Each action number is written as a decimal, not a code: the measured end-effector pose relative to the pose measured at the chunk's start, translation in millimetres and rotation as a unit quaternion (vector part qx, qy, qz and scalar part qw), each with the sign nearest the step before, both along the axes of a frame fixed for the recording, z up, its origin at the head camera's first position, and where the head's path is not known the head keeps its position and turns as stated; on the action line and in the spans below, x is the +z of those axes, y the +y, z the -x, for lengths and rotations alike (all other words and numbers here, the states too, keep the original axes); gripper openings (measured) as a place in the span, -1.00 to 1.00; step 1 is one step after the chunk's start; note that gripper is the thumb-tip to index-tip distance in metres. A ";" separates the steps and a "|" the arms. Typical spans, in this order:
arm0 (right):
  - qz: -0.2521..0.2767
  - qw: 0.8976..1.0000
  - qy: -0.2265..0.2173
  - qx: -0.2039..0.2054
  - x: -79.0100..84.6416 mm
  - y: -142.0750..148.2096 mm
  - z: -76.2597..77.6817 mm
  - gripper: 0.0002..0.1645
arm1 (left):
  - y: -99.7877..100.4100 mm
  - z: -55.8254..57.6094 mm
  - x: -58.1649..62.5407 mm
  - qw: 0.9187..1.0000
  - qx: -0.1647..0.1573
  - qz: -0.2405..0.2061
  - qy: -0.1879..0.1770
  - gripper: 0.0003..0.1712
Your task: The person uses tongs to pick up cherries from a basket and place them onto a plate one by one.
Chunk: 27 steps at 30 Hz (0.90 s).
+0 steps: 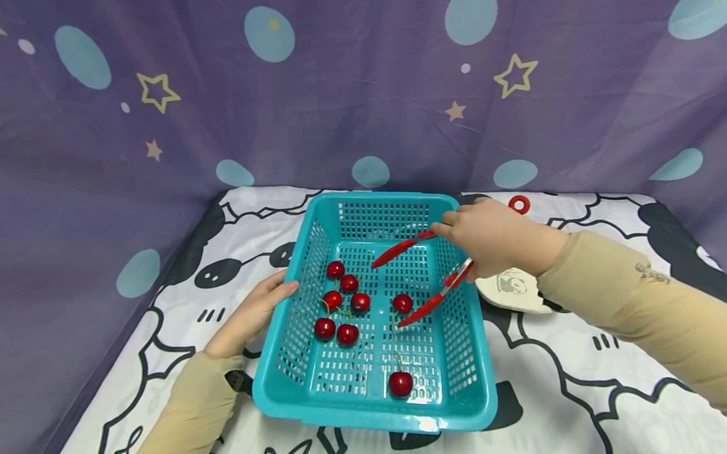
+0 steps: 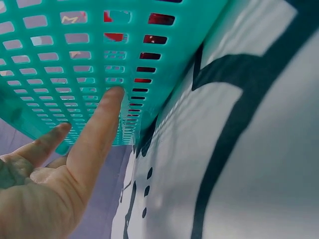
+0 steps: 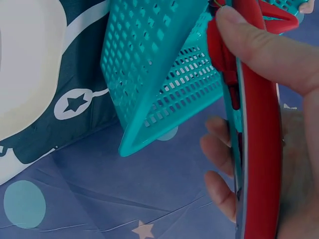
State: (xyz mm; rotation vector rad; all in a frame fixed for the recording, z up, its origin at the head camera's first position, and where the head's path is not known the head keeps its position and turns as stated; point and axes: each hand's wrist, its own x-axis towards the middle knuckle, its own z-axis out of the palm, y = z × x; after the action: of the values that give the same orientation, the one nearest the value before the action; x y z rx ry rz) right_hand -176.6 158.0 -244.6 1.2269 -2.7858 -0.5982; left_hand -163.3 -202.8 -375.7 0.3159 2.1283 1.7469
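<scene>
My right hand (image 1: 493, 237) grips a pair of red tongs (image 3: 261, 144), thumb on one arm and fingers round the other side. Its spread red tips reach down inside a turquoise plastic basket (image 1: 373, 418). The lower tip lies close beside a red cherry (image 1: 402, 303) with a stem. Several more cherries (image 1: 360, 302) cluster in the basket's left half, and a single cherry (image 1: 400, 384) sits near the front wall. At the left side, my left hand (image 1: 254, 318) rests against the basket, its extended fingers (image 2: 97, 134) touching the slotted outer wall.
A cream plate (image 1: 510, 293) with a panda picture lies right of the basket, partly hidden by the right arm. White cloth (image 1: 557, 388) with black cartoon drawings covers the table. Behind it hangs a purple curtain (image 1: 345, 118) with stars and ovals.
</scene>
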 end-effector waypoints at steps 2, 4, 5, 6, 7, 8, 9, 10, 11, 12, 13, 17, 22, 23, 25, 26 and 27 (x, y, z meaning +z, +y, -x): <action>-0.009 1.000 0.001 0.001 -0.9 -1.2 -0.3 -0.02 | 0.4 0.0 -0.1 1.000 -0.003 0.000 0.000 -0.28; -0.013 1.000 -0.002 -0.003 -2.2 -1.8 -0.7 -0.05 | 0.6 -0.4 0.1 1.000 -0.006 -0.001 0.001 -0.29; -0.013 1.000 -0.004 -0.004 -3.0 -1.9 -0.8 -0.07 | 0.6 -0.5 0.2 1.000 -0.008 -0.002 0.002 -0.29; -0.013 1.000 -0.005 -0.006 -3.9 -1.7 -0.8 -0.10 | 0.4 -0.6 0.1 1.000 -0.009 -0.002 0.003 -0.28; -0.013 1.000 -0.007 -0.007 -4.8 -1.4 -0.7 -0.11 | 0.2 -0.6 -0.1 1.000 -0.009 -0.001 0.003 -0.28; -0.014 1.000 -0.007 -0.007 -5.8 -1.0 -0.5 -0.13 | 0.1 -0.5 -0.3 1.000 -0.009 -0.001 0.004 -0.28; -0.013 1.000 -0.006 -0.007 -6.7 -0.5 -0.3 -0.16 | -0.2 -0.5 -0.5 1.000 -0.009 0.000 0.005 -0.28; -0.012 1.000 -0.006 -0.005 -7.5 0.1 -0.1 -0.18 | -0.3 -0.5 -0.7 1.000 -0.008 0.001 0.005 -0.28; -0.011 1.000 -0.004 -0.003 -8.3 0.8 0.3 -0.20 | -0.4 -0.5 -0.9 1.000 -0.008 0.001 0.005 -0.28; -0.010 1.000 -0.003 -0.002 -9.0 1.5 0.6 -0.22 | -0.3 -0.5 -1.0 1.000 -0.007 0.001 0.005 -0.28; -0.009 1.000 -0.002 0.001 -9.7 1.9 1.0 -0.24 | -0.4 -1.0 -1.1 1.000 -0.007 0.001 0.005 -0.28; -0.003 1.000 0.004 0.011 -12.3 4.0 2.3 -0.32 | 0.1 -2.8 -0.6 1.000 -0.008 0.000 0.007 -0.29; 0.001 0.999 0.021 0.029 -13.8 6.1 3.9 -0.36 | 1.7 -3.8 0.6 1.000 -0.008 -0.003 0.006 -0.29; 0.001 0.999 0.024 0.031 -14.0 6.4 4.2 -0.36 | 1.9 -3.9 0.8 1.000 -0.007 -0.003 0.006 -0.29; 0.003 0.999 0.028 0.036 -14.0 7.0 4.7 -0.37 | 2.2 -3.9 1.0 1.000 -0.006 -0.002 0.007 -0.30; 0.005 0.999 0.029 0.037 -14.1 7.5 4.8 -0.37 | 2.2 -4.0 1.2 1.000 -0.005 -0.001 0.007 -0.30; 0.007 0.999 0.030 0.040 -13.9 8.0 4.6 -0.37 | 2.2 -3.8 1.1 1.000 -0.005 -0.001 0.009 -0.30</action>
State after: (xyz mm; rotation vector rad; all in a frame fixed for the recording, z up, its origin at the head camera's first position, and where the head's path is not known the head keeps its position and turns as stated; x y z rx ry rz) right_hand -181.2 166.0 -258.5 1.2879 -2.6732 -0.5972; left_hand -159.4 -200.6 -374.6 0.3430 2.1333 1.7484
